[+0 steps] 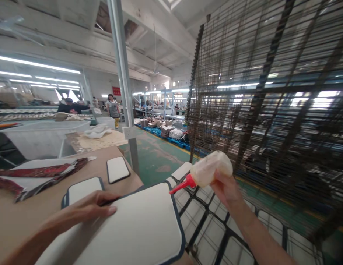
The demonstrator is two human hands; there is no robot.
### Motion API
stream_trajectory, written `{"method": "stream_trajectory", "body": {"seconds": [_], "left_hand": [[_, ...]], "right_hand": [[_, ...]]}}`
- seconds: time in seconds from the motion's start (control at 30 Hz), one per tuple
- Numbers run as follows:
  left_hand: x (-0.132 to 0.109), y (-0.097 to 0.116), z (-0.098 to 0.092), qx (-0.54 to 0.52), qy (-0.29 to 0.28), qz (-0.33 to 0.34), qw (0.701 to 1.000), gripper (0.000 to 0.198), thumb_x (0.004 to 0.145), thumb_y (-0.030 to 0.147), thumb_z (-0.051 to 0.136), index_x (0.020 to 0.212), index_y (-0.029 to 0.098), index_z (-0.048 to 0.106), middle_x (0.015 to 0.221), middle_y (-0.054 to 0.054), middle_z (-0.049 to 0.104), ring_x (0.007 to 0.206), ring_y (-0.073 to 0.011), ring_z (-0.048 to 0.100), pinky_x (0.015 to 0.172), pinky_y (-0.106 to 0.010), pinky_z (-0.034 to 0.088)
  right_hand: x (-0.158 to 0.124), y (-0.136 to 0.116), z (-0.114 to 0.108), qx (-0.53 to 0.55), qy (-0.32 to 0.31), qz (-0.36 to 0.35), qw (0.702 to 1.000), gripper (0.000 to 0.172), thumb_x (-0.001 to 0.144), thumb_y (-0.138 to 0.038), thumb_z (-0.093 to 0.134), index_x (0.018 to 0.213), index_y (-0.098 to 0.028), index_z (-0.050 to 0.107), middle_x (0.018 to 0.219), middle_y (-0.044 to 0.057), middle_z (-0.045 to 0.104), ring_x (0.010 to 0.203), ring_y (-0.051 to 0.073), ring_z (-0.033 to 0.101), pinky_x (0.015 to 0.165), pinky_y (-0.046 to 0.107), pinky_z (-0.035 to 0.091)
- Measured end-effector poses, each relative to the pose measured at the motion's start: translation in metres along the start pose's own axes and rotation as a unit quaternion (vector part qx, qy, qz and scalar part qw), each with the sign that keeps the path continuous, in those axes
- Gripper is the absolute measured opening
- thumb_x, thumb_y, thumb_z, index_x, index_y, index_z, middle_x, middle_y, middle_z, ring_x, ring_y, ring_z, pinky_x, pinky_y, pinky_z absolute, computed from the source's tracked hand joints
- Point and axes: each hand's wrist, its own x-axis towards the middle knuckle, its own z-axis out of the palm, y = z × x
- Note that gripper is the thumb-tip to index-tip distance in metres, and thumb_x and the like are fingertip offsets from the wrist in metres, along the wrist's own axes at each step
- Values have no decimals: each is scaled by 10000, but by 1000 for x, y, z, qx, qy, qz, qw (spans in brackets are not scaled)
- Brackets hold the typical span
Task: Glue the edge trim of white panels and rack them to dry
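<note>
My left hand [90, 208] grips the upper left edge of a large white panel [132, 224], thumb on its face and fingers toward the edge. The panel has rounded corners and a dark blue border. In my right hand [225, 186] is a translucent squeeze bottle [210, 169] with a red nozzle. It is tilted, its tip pointing down and left at the panel's upper right corner. A thin pale line, perhaps glue, runs along the inside of the right border. Behind my left hand, a smaller white panel [85, 187] with the same dark border lies on the brown table [105, 152].
Another small bordered panel [117, 169] lies near the table's far corner, beside a metal post [123, 73]. Folded patterned fabric [38, 175] is at the left. A tall wire rack [259, 84] rises at the right, with white panels on its lower grid [221, 235]. People are farther back.
</note>
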Motion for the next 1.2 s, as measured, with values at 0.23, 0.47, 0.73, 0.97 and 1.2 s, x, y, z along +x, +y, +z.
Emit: {"method": "stream_trajectory", "body": {"seconds": [0.23,0.47,0.73,0.97,1.2], "left_hand": [[-11,7,-7,8,-14,-18,1000,422,509,476,734,840,226,809,740,-75,752,756,-380,700,648,-387,555],[-17,18,-8,9,-41,-24,999,395,539,449,761,880,255,801,876,-40,773,815,-353,705,686,-353,565],[-18,30,-11,22,-145,-41,988,447,665,419,719,1047,190,757,942,-30,770,846,-296,712,711,-280,557],[-27,42,-9,5,-96,-62,993,401,620,363,774,980,186,777,887,-11,775,874,-267,707,741,-239,546],[-28,37,-14,-11,-40,-61,997,367,548,337,836,887,204,793,891,9,776,795,-243,713,719,-233,547]], "right_hand": [[4,-3,0,-20,-28,5,999,535,428,-385,912,884,-182,718,779,58,740,804,307,692,869,525,503],[3,-5,-7,-25,-57,10,998,475,431,-399,917,835,-227,736,727,24,740,692,259,696,731,407,575],[5,-7,-7,-15,-76,-7,997,457,442,-358,923,852,-265,746,749,-6,744,662,217,690,682,330,602],[0,-7,-7,-20,-96,5,995,419,463,-389,907,821,-252,737,744,8,746,680,249,704,754,404,601],[-7,-6,-8,-16,-109,14,994,370,488,-385,896,794,-258,730,730,1,748,715,263,717,870,452,558]]}}
